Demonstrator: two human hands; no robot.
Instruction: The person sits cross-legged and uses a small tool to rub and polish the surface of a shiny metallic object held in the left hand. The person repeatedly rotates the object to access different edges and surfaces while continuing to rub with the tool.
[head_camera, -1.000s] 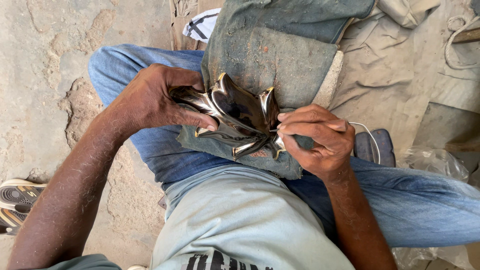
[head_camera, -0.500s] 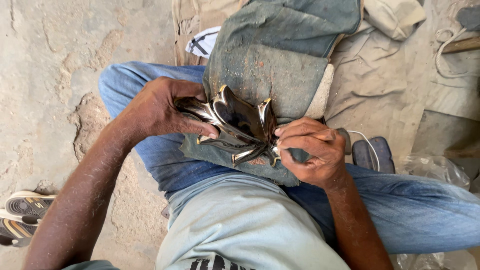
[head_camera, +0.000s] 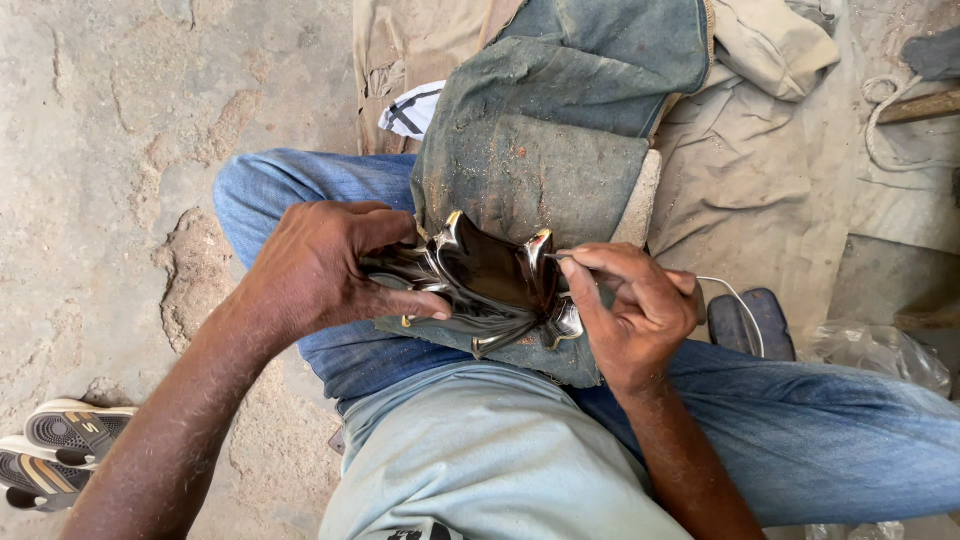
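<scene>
Between both hands, shiny metal piece (head_camera: 490, 280)

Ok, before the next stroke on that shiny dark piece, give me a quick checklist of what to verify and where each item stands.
1. Left hand grips the dark shiny piece: ok.
2. Piece rests on the denim cloth over the lap: ok.
3. Right hand pinches a thin tool at the piece's right edge: ok.
4. Tool tip touching the surface: cannot tell, fingers hide it.
5. Left thumb clear of the tool end: ok.
6. Thin white cord beside the right hand, snagged or free: cannot tell.
</scene>
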